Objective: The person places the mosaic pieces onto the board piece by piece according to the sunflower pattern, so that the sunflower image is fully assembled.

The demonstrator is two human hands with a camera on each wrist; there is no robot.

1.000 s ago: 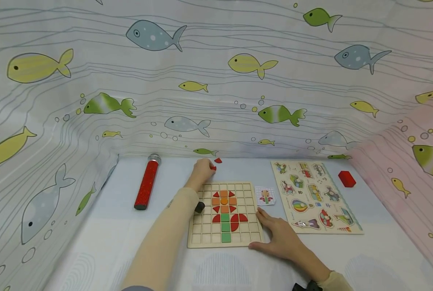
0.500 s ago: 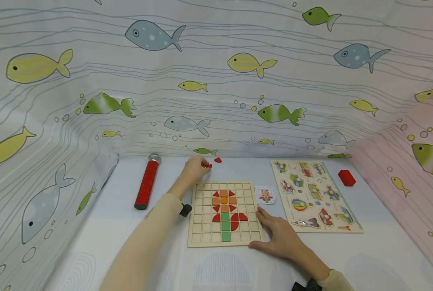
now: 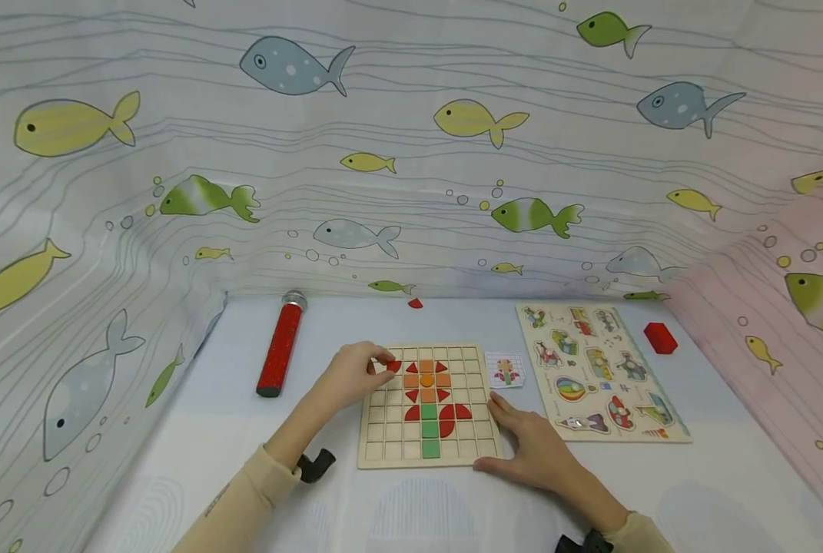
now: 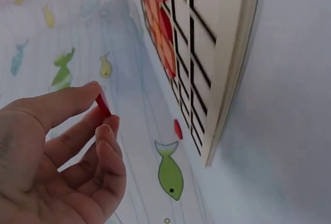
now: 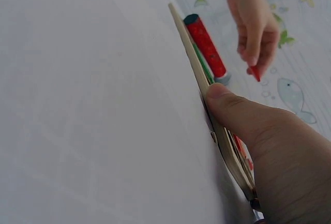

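My left hand (image 3: 352,376) pinches a red quarter-circle piece (image 3: 393,366) between thumb and fingertips, above the far left part of the gridded wooden board (image 3: 392,453). The left wrist view shows this red piece (image 4: 103,104) edge-on, apart from the board. On the board, orange, red and green pieces form a flower: orange squares with an orange round centre, red triangles, a green stem (image 3: 429,430) and red quarter-circle leaves (image 3: 447,424). My right hand (image 3: 532,449) rests against the board's near right corner, thumb on the front edge, straight fingers along the right side.
Behind the board lies a loose red piece (image 3: 415,303). A small card (image 3: 513,384) with a flower pattern sits right of the board. Farther right are a picture puzzle board (image 3: 615,430) and a red block (image 3: 660,339). A red microphone (image 3: 280,349) lies at left.
My left hand has brought the red quarter-circle from behind the board, toward me, to over its far left part. The right hand stays at the board's corner.
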